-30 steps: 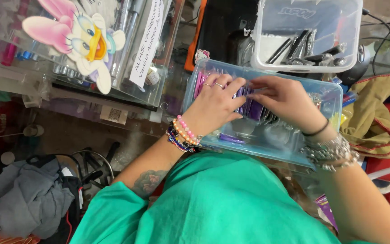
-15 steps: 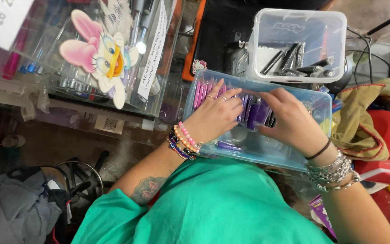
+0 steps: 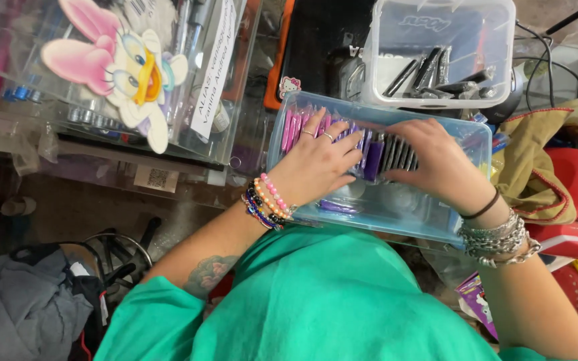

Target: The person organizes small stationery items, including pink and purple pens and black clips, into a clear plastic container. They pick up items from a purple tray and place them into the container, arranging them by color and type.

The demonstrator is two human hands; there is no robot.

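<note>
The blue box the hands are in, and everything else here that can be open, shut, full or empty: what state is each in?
Blue box: open, lidless, holding a row of upright tubes.
Tubes: pink, purple and dark, packed side by side.
Left hand: resting flat on the tubes.
Right hand: fingers curled over the dark tubes.
Clear box: open, a few dark tubes lying loose inside.

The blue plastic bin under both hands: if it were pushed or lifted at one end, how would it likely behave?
The blue plastic bin looks thin-walled, so it would probably flex if lifted by one end. Its load of upright slim packets seems light, likely to topple or slide if tilted. With the left hand and right hand resting inside, a push would likely slide it, not tip it.
</note>
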